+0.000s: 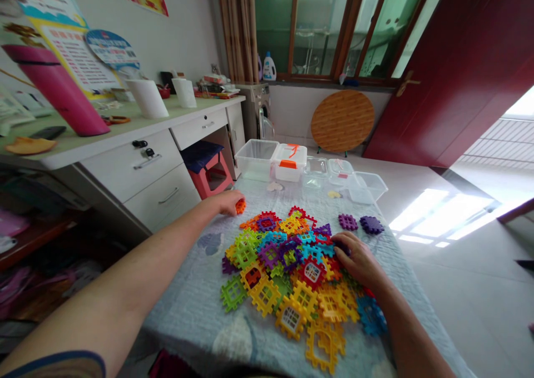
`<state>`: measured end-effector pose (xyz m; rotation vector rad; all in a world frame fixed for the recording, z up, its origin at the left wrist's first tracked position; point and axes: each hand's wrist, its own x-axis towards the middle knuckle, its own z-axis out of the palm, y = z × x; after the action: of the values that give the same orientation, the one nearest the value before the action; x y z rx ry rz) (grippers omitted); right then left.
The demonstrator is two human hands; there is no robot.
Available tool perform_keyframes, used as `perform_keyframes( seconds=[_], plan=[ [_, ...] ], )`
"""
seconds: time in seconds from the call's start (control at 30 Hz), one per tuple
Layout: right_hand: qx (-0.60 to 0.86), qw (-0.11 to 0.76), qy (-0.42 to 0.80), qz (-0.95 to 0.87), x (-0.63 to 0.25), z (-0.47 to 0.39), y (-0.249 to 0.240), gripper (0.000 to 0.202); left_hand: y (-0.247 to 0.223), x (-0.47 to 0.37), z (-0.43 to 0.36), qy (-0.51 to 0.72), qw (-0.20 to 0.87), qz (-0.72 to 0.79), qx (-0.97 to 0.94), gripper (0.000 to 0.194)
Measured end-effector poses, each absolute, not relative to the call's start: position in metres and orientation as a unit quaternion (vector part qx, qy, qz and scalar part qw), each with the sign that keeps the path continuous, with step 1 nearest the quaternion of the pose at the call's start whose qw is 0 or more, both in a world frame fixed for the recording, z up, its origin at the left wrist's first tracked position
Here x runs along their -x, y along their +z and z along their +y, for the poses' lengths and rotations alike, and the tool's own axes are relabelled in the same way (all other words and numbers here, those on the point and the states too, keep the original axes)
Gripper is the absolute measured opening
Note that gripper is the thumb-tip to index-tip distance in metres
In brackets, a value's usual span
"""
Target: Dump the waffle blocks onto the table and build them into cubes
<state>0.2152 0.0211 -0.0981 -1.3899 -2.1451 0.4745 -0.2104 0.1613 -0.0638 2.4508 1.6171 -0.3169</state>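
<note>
A wide pile of colourful plastic lattice blocks [283, 266] lies on the cloth-covered table, in yellow, green, blue, purple, red and orange. My left hand [230, 202] is beyond the pile's left back corner, its fingers closed on an orange block [241, 206]. At the right side of the pile my right hand [352, 255] has its fingers curled over a dark purple block [342, 246], mostly hidden under them. Two purple pieces, one lighter [347, 221] and one darker [371, 225], lie apart from the pile at the back right.
Along the table's far edge stand an open clear bin [257, 169], a lidded box with orange latches [289, 169] and smaller clear containers [366, 187]. A light blue cloth [179, 294] covers the table. A white desk [146, 161] is at the left.
</note>
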Motion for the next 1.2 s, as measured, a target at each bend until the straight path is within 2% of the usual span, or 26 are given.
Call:
perform_keyframes(
  seconds=[0.4,0.5,0.6,0.7,0.8,0.9,1.0,1.2],
  plan=[
    [0.514,0.270,0.174,-0.795,-0.215,0.020,-0.096,0.021,-0.067,0.212,0.166,-0.105,0.087,0.570,-0.810,0.052],
    [0.512,0.270,0.171,-0.797,-0.215,0.020,-0.096,0.021,-0.063,0.211,0.163,-0.108,0.091,0.580,-0.802,0.070],
    [0.514,0.268,0.168,-0.797,-0.215,0.020,-0.096,0.021,-0.053,0.210,0.148,-0.050,0.077,0.592,-0.800,0.084],
    [0.520,0.272,0.161,-0.794,-0.216,0.020,-0.097,0.022,-0.039,0.207,0.115,0.040,0.074,0.576,-0.813,0.072],
    [0.522,0.276,0.154,-0.793,-0.216,0.020,-0.097,0.023,-0.028,0.201,0.070,0.131,0.186,0.530,-0.817,0.055],
    [0.524,0.268,0.155,-0.794,-0.215,0.019,-0.097,0.021,-0.024,0.194,0.032,0.100,0.273,0.511,-0.809,0.058],
    [0.526,0.263,0.157,-0.793,-0.214,0.019,-0.096,0.021,-0.031,0.186,0.012,0.076,0.266,0.519,-0.809,0.067],
    [0.523,0.265,0.157,-0.794,-0.214,0.018,-0.094,0.021,-0.046,0.173,0.009,0.179,0.281,0.535,-0.776,0.068]
  ],
)
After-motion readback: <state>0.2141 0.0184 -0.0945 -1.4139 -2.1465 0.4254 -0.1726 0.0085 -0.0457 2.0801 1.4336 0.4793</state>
